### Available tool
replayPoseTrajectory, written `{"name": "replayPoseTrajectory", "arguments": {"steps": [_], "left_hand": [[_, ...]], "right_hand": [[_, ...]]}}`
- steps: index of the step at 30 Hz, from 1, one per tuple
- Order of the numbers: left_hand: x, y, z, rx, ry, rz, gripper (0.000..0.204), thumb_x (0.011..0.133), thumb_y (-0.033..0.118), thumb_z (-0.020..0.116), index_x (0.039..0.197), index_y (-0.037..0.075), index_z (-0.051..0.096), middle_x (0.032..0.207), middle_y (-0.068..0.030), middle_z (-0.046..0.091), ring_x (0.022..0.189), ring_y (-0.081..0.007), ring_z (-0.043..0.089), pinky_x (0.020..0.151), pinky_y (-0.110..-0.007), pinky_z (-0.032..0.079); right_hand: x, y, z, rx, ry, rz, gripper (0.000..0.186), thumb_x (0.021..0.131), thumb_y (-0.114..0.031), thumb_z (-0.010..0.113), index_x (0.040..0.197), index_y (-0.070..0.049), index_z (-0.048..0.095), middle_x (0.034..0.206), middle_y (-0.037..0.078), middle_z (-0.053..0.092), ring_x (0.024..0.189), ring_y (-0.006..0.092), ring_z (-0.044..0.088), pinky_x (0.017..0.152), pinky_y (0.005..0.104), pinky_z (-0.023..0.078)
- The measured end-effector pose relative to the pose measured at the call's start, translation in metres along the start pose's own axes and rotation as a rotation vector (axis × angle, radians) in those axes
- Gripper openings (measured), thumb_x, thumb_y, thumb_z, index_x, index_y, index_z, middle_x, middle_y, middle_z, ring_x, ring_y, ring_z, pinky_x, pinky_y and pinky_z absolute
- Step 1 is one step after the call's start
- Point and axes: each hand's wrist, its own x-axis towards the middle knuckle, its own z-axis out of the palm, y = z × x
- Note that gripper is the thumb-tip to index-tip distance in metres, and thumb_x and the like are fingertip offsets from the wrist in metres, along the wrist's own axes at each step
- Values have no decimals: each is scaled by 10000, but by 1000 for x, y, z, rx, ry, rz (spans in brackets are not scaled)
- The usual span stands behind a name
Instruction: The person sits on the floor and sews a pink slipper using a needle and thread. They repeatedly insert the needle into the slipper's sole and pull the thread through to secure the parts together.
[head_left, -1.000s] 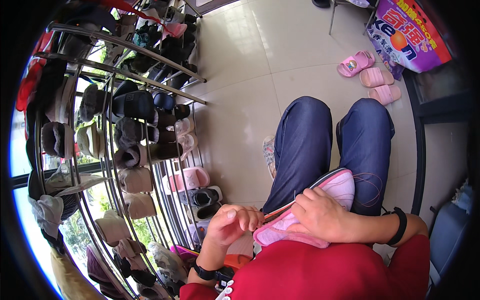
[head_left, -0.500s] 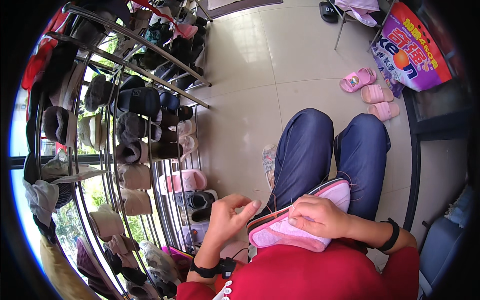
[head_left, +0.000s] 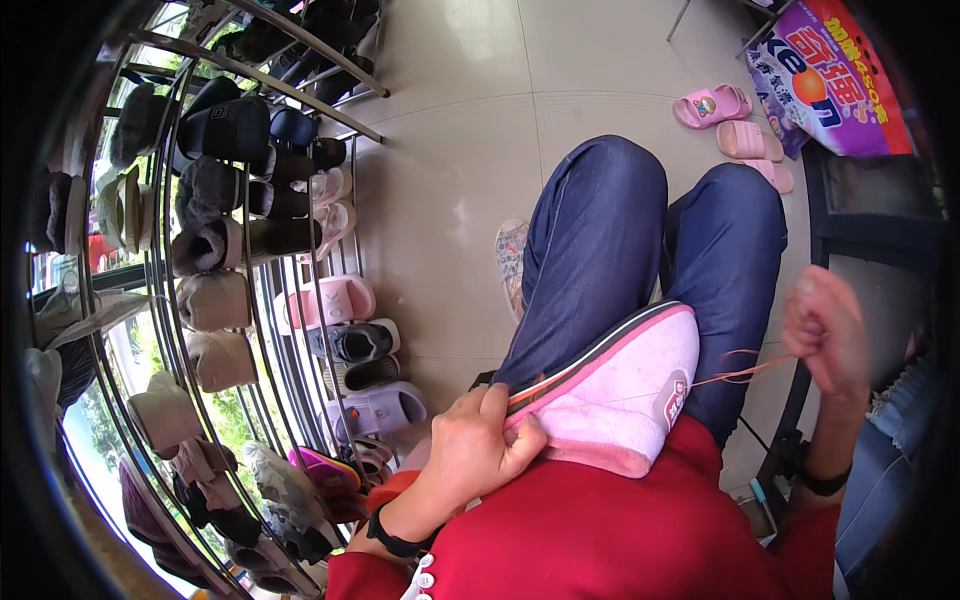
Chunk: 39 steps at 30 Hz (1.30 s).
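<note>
Slipper (head_left: 630, 390) of fuzzy pale-pink cloth lay slantwise across the lap, its rounded end on the right thigh and its lower side against the red shirt (head_left: 610, 530). Deeper pink binding ran along its rim, next to a layered sole edge in black and white, and a rounded grey patch (head_left: 672, 400) sat near the wide end. The left hand (head_left: 480, 440) had its fingers clamped on the narrow end, thumb on the pink binding. Thin orange-brown thread (head_left: 735, 375) stretched in loose strands from beside the patch to the right hand (head_left: 828, 330), whose slightly blurred fingers were curled together on it, out past the smooth denim knee (head_left: 735, 220). Bare glossy tile floor (head_left: 450, 190) opened beyond the knees, bounded by a tubular metal shoe rack (head_left: 330, 119) leftward and pink slides (head_left: 749, 140) rightward.
</note>
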Motion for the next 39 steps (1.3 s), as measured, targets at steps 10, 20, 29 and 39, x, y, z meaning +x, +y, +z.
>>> {"name": "replayPoseTrajectory", "arguments": {"steps": [10,20,29,39], "left_hand": [[13,2,3,-119,-87,68,326,781,224,617,932,-65,604,695,-197,596,602,-361,606,552,-410,489],[11,4,-1,-292,-109,19,360,829,231,574,1026,-69,604,828,-230,625,749,-376,627,684,-400,499],[5,0,1,-322,-159,-93,357,909,288,512,1048,-30,595,897,-213,636,835,-385,628,731,-430,503],[35,6,-35,-544,61,118,334,829,202,690,1102,20,627,995,-130,633,923,-282,598,865,-387,443]], "right_hand": [[-77,35,-152,79,595,-241,305,995,-248,471,733,-101,422,586,-29,379,446,48,358,400,182,327],[-58,18,-146,-561,639,-328,354,978,-177,495,1287,-9,526,818,2,565,744,61,496,699,199,421],[26,6,81,-812,-286,-336,333,899,-73,563,1211,13,483,700,65,678,645,99,603,621,255,470],[61,18,129,-41,-991,257,622,961,-67,414,1484,-5,82,731,36,536,715,106,513,712,258,424]]}}
